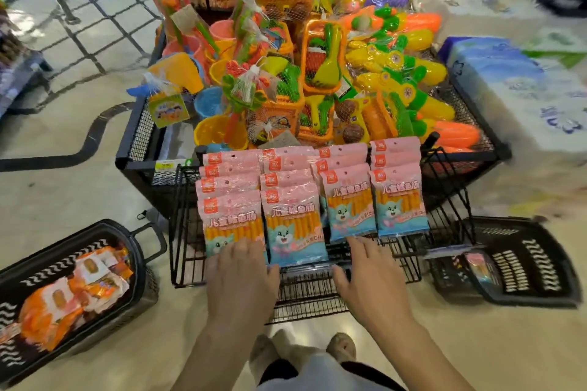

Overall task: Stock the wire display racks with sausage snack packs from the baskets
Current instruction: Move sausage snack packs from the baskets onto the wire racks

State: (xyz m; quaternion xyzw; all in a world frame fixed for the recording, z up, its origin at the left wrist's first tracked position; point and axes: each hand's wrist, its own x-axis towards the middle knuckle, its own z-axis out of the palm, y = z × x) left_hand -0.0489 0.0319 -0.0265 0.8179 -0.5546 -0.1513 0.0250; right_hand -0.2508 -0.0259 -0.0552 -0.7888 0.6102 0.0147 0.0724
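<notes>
Far L: black basket (47, 267) w/ orange snack packs (63, 301). Your L hand (241, 276) lies flat, fingers straight, on the front pink sausage pack (232, 225) in the wire rack (184, 232). R hand (371, 279) is spread open at the rack's front edge. Far R: second basket (540, 263) w/ one pack (479, 267).

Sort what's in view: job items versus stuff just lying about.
Job: pink sausage packs, wire rack, left basket holding orange packs, right basket, left hand and right hand at the front packs.
Lying about: plastic toys in the mesh bin, tissue packs.
</notes>
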